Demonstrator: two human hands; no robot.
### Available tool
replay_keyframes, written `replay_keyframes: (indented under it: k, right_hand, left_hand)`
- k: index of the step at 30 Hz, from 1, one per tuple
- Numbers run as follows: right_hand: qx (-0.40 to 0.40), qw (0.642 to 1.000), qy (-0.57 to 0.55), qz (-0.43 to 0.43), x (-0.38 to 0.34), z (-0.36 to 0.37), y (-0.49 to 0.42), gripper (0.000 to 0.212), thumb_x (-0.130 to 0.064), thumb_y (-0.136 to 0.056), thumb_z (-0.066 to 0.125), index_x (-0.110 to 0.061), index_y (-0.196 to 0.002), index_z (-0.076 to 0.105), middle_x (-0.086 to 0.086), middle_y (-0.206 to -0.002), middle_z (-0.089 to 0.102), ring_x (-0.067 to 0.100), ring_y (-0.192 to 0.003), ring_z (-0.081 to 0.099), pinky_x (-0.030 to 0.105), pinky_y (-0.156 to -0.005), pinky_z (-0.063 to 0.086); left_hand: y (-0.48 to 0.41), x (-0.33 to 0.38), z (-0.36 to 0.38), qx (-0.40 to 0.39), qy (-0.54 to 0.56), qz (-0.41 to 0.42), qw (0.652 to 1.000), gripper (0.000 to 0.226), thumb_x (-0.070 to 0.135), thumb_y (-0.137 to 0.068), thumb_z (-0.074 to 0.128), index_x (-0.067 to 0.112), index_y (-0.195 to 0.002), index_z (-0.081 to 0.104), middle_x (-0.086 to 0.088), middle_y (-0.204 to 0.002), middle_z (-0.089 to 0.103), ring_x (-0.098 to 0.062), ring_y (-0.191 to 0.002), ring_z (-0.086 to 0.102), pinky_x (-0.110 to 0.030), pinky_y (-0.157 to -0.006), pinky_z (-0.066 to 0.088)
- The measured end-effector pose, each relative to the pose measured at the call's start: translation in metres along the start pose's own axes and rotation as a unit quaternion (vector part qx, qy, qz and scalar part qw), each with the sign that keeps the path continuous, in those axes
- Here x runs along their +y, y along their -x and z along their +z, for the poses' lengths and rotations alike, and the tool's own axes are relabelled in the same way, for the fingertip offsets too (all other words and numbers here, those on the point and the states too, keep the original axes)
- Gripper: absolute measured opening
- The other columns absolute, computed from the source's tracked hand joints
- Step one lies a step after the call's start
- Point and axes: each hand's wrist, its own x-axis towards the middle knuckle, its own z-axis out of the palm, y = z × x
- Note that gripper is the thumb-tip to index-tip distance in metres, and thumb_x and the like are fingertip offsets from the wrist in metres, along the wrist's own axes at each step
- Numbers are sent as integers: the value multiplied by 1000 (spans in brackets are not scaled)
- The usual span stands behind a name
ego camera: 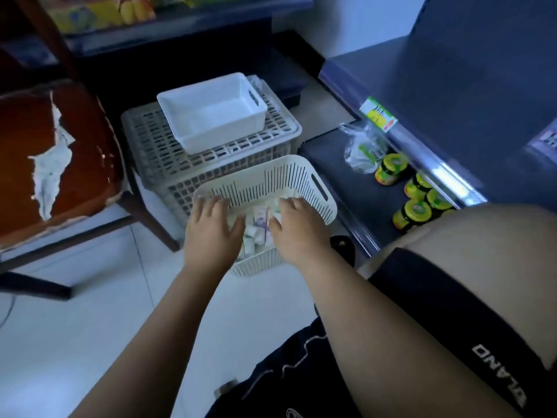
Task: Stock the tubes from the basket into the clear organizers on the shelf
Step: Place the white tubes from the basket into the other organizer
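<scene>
Inside the basket [315, 188], hands [211, 229] [298, 229] over tubes [261, 215]

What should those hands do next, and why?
Probably grasp a few tubes and lift them out: the left hand and right hand are both down in the basket over the tubes, and neither plainly grips any yet.

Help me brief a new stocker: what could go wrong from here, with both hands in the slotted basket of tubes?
1. The tubes lie loose and jumbled in the basket; a two-handed scoop by the left hand and right hand may spill some onto the floor.
2. The yellow-lidded jars stand on the low shelf beside the right arm; a swing toward the shelf could knock them.
</scene>
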Motion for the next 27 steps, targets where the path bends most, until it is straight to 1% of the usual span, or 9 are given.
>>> replay_keyframes:
  k: [5, 9, 13, 16, 20, 22, 24, 25, 27]
  right_hand:
    - [-71, 994, -29, 80, 16, 50, -43, 37, -39, -101, 47, -10, -119, 61, 10, -118, 63, 31, -112, 57, 41, -89, 48]
    - [-121, 984, -48, 120, 25, 92, -80, 34, -38, -99, 49, -11, -115, 63, 11, -111, 63, 33, -104, 60, 40, -80, 52]
    - [-182, 969, -84, 145, 31, 132, -120, 32, -38, -98, 47, -16, -117, 61, 8, -112, 63, 31, -102, 61, 44, -81, 55]
    - [-223, 957, -103, 156, 38, 160, -142, 34, -35, -100, 46, -15, -124, 58, 9, -119, 62, 32, -108, 60, 39, -82, 52]
    - [-275, 932, -161, 171, 42, 194, -156, 37, -27, -100, 52, -13, -133, 56, 13, -132, 60, 34, -117, 59, 33, -84, 44]
    - [-302, 905, -220, 205, 39, 204, -158, 39, -26, -99, 58, -12, -135, 56, 14, -136, 60, 34, -122, 57, 34, -92, 47]
    - [-298, 880, -279, 243, 38, 212, -161, 41, -25, -98, 63, -9, -136, 58, 13, -135, 61, 33, -124, 57, 37, -102, 47]
    - [-287, 875, -293, 257, 38, 216, -162, 41, -24, -97, 65, -7, -133, 61, 13, -131, 63, 32, -122, 59, 37, -101, 48]
    - [-274, 880, -280, 266, 41, 225, -166, 36, -26, -95, 65, -4, -124, 67, 14, -121, 68, 32, -115, 64, 38, -96, 53]
  left_hand:
    - [-21, -11, 50, -43, 114, -100, 987, 45, 37, -101, 53, 10, -135, 59, -8, -141, 59, -30, -140, 41, -46, -116, 34]
    - [-58, -16, 81, -75, 217, -258, 938, 44, 37, -100, 52, 14, -136, 58, -12, -138, 61, -32, -129, 54, -46, -109, 43]
    - [-93, -33, 117, -112, 222, -376, 893, 45, 42, -97, 51, 17, -134, 54, -12, -129, 65, -35, -113, 64, -46, -100, 53]
    - [-109, -41, 143, -146, 196, -433, 868, 53, 38, -97, 52, 10, -142, 44, -14, -136, 59, -36, -119, 60, -45, -101, 51]
    - [-115, -51, 173, -164, 131, -448, 869, 58, 21, -93, 56, 4, -144, 34, -21, -145, 49, -39, -132, 51, -45, -107, 46]
    - [-118, -50, 178, -168, 113, -459, 865, 55, 17, -96, 55, 9, -145, 32, -22, -140, 53, -38, -130, 54, -45, -106, 46]
    - [-120, -53, 182, -155, 101, -466, 865, 53, 17, -98, 54, 16, -147, 34, -17, -129, 60, -34, -121, 60, -44, -98, 50]
    - [-122, -56, 185, -149, 98, -462, 869, 53, 16, -96, 56, 18, -146, 37, -13, -124, 62, -33, -116, 62, -43, -92, 53]
    - [-127, -62, 190, -158, 88, -452, 874, 59, 18, -90, 63, 18, -145, 41, -13, -128, 63, -36, -113, 64, -45, -91, 56]
